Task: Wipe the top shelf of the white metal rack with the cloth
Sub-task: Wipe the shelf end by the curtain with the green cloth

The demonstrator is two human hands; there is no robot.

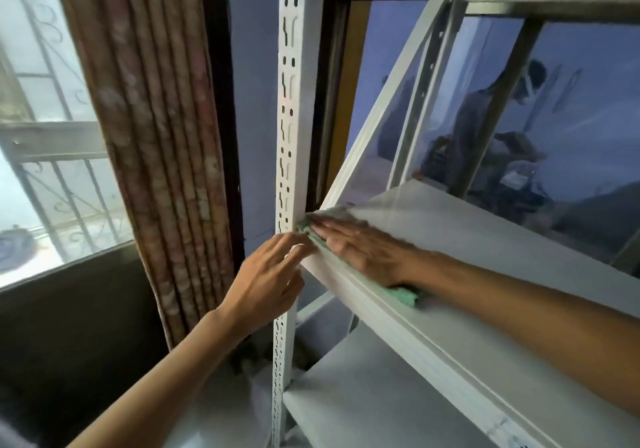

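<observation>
The white metal rack's shelf [485, 236] runs from the slotted front post [289, 135] toward the right. A green cloth [403, 295] lies on the shelf's left front corner. My right hand [363, 250] presses flat on the cloth, fingers straight and pointing toward the post; cloth shows at the fingertips and under the wrist. My left hand [266, 284] rests against the post and the shelf's front corner, fingers spread, holding nothing I can see. The right hand looks motion-blurred.
A pleated patterned curtain [156, 118] hangs just left of the post. A window with a metal grille [52, 170] is at the far left. A lower rack shelf [381, 399] sits below. Behind the rack, glass [519, 118] reflects a person.
</observation>
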